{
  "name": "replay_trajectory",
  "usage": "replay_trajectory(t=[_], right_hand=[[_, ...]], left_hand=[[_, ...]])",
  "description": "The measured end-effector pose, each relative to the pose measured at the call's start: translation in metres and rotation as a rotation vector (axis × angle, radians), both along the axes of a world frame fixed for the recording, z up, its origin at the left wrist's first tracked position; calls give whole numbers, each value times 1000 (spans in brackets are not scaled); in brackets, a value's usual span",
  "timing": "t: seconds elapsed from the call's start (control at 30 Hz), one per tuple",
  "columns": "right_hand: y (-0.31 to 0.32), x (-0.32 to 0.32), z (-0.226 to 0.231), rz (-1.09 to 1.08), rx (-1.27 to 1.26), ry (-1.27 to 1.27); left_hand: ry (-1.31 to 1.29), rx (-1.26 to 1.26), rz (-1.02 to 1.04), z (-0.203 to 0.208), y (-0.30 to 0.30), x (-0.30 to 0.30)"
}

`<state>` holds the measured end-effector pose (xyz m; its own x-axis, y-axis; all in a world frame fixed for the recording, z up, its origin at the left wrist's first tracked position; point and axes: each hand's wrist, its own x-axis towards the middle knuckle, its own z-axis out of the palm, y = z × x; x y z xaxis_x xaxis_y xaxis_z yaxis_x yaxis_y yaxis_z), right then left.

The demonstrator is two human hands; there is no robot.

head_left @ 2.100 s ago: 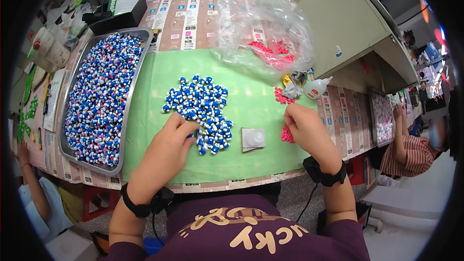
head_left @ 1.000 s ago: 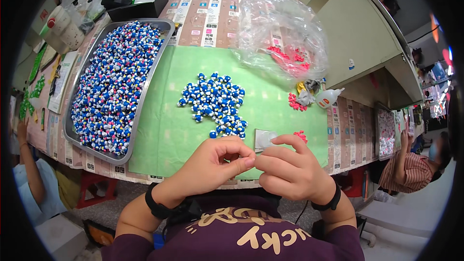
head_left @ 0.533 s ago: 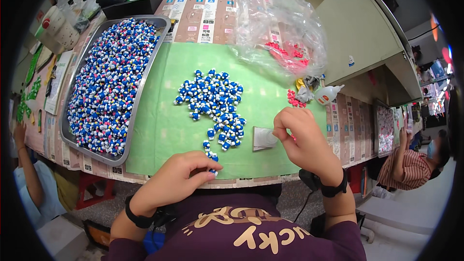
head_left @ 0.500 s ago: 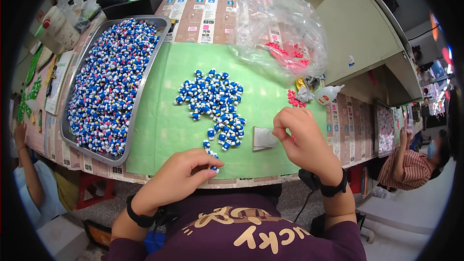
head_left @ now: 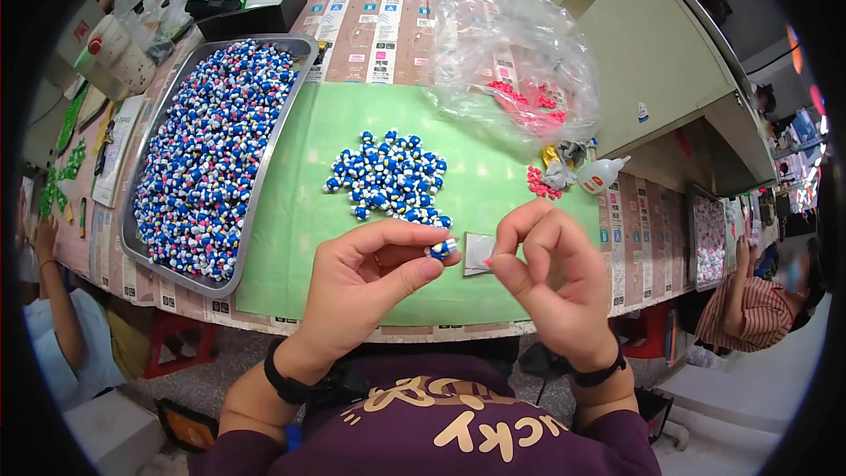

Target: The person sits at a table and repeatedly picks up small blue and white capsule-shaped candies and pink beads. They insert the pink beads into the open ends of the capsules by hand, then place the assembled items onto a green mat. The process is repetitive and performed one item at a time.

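Between thumb and fingers, my left hand (head_left: 374, 278) pinches a small blue-and-white figurine (head_left: 442, 249), raised over the near part of the green mat (head_left: 493, 300). Facing it, my right hand (head_left: 555, 278) is closed in a pinch on a tiny pink piece (head_left: 489, 261). A gap separates the two held parts. Just behind my right fingers, a small grey-white square pad (head_left: 478, 251) lies partly covered. A loose pile of the same blue-and-white figurines (head_left: 388, 172) spreads beyond my left hand, which hides its near end.
A metal tray (head_left: 236, 278) heaped with figurines stands left. At the far right are a clear plastic bag (head_left: 467, 44) with pink pieces, a small pink heap (head_left: 539, 183), crumpled foil (head_left: 557, 172) and a white squeeze bottle (head_left: 602, 174). A grey cabinet (head_left: 652, 62) bounds the right. Co-workers sit at both sides.
My left hand has lifted a figurine off the mat and moved right. My right hand has come nearer and lower, turning from the pad, with the pink piece now showing at its fingertips.
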<state>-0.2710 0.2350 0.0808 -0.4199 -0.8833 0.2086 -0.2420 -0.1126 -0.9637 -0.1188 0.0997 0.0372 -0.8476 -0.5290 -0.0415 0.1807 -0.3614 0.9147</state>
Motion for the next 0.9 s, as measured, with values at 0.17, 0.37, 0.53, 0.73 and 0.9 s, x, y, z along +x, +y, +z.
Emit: replay_trajectory(t=[0.17,0.37,0.53,0.73,0.9], right_hand=[[-10,18,-6,-57,-79,-44],[-17,28,-17,-116,-106,71],[-11,29,-23,-118,-96,34],[-8,15,-16,100,54,-382],[8,-21,-6,-101,-87,-201]], left_hand=[[127,-31,77,-1,7,-2],[153,-185,177,-1,14,-3],[156,-625,264,1,12,-3],[181,-776,228,6,-4,9],[39,-782,621,-7,-58,58]])
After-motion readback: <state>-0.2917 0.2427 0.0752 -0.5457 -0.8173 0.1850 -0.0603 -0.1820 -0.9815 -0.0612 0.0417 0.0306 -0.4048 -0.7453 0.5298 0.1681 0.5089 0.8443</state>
